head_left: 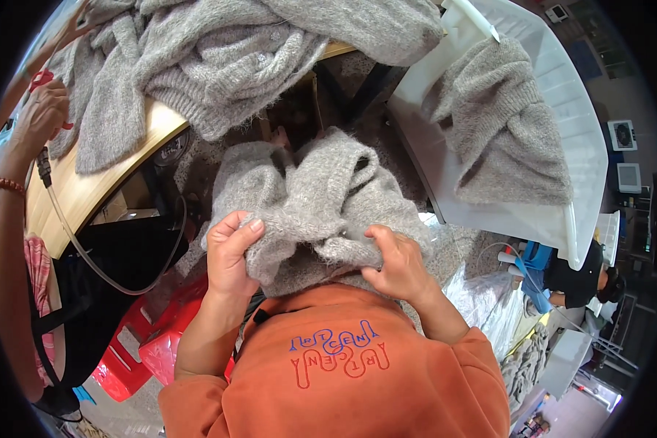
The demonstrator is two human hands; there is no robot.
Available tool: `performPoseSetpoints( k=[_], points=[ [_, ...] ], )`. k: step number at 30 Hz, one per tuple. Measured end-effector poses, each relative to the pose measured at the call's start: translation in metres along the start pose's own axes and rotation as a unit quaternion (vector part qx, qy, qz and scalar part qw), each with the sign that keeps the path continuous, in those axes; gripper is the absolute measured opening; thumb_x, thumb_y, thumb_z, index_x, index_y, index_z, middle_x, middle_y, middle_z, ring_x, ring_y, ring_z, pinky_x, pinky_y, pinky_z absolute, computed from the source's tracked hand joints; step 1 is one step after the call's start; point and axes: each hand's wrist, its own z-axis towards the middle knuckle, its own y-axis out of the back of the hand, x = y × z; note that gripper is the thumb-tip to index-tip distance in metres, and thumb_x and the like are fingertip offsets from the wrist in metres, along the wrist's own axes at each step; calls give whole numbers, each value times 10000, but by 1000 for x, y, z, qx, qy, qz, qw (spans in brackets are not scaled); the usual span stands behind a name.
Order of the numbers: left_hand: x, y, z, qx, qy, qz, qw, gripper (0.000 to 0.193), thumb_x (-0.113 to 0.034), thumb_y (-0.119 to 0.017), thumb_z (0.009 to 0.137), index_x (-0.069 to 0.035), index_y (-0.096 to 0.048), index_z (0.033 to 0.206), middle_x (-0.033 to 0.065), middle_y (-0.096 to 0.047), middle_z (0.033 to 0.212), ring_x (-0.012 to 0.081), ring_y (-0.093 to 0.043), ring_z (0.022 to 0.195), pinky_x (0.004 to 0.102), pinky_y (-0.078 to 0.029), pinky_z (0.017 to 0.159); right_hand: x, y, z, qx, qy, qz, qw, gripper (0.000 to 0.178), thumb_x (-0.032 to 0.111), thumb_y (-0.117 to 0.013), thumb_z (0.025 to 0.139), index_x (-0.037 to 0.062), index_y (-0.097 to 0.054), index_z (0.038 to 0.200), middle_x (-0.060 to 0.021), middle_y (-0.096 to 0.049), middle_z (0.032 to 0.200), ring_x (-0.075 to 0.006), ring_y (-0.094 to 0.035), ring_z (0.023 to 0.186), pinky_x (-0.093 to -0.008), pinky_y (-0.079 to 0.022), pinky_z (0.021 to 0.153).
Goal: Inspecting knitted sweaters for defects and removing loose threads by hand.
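Here the grey fuzzy sweater (321, 197) is bunched up in front of the person's chest, above the orange top (343, 365) and held between both hands. The left hand (230, 255) grips the garment's lower left fold: the thumb lies across the front of the knit with its nail facing up, while the fingers curl under and behind the fabric, so the wool is pinched between thumb and fingers. The right hand (398, 266) is clenched on the lower right part of the same sweater; its fingers (383, 244) press down into a thick roll of knit and the fabric bulges out just above the knuckles. Whether the right thumb sits under the fold or beside it is hard to make out, since the wool covers it. The bulk of the sweater rises away from both hands, with two rounded lumps, perhaps sleeves, near its top.

Beyond it, a heap of similar grey knitwear (219, 66) lies over a wooden table (98, 182), hanging partly off its edge. To the right, another grey sweater (504, 131) lies folded in a white plastic tray (569, 95), well apart from the hands. At the far left another person's hand (40, 117) rests by the table edge, with a beaded bracelet (7, 186) at the wrist, near a clear tube (87, 248) that loops down. A red plastic stool (153, 343) stands low on the left, beside the person's left forearm.
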Motion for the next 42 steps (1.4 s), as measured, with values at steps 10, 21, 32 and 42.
performPoseSetpoints(
  k=[10,21,32,42],
  points=[
    [-2,2,3,-22,-20,-24,999,95,-32,-563,781,31,-592,847,130,-646,815,182,-630,693,310,-523,658,-19,-4,-8,-237,176,-130,946,546,-50,-578,526,-37,-480,1063,-183,-589,896,-304,-590,677,-340,-490,571],
    [-2,2,2,-22,-20,-18,999,84,-19,-569,774,44,-588,826,132,-645,802,176,-626,675,302,-522,638,-13,2,-7,-200,199,-96,955,524,-53,-570,535,-24,-530,1056,-133,-594,781,-252,-584,575,-314,-477,495],
    [2,-29,-4,192,90,121,970,36,24,-637,761,-2,-616,774,-28,-531,625,18,-438,536,183,-337,459,37,2,18,-150,365,-44,918,243,37,-631,660,-19,-575,890,-92,-563,745,-175,-536,576,-273,-433,468],
    [15,-20,0,224,19,184,957,54,-4,-600,810,23,-626,848,-12,-566,749,39,-481,620,190,-398,544,30,-10,33,-179,367,-56,911,207,9,-619,634,-14,-531,820,-97,-554,738,-171,-529,546,-257,-405,425]
  ],
)
